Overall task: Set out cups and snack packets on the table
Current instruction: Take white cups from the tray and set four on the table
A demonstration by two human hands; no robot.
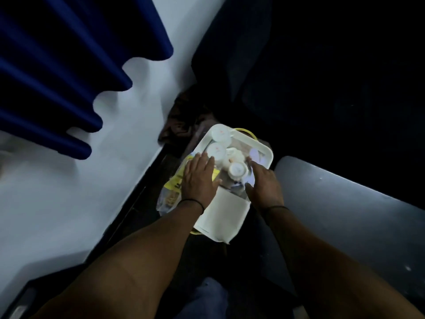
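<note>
A white tray point(262, 146) sits low in the dark middle of the view. On it stand several white cups point(221, 134), seen from above, beside some clear wrapping. A yellow and clear snack packet point(171, 192) lies at the tray's left edge. My left hand point(200, 178) is spread flat, fingers apart, over the packet and the tray's left side. My right hand point(264, 183) reaches over the tray's right side next to one cup point(238, 170), fingers loosely apart. I cannot make out a grip on anything. A white sheet point(225, 210) covers the tray's near end.
A white table top point(80, 180) runs along the left, with a blue curtain point(57, 65) hanging above it. A grey chair seat point(356, 215) stands at the right. A dark brown cloth point(184, 116) lies behind the tray. The rest is dark.
</note>
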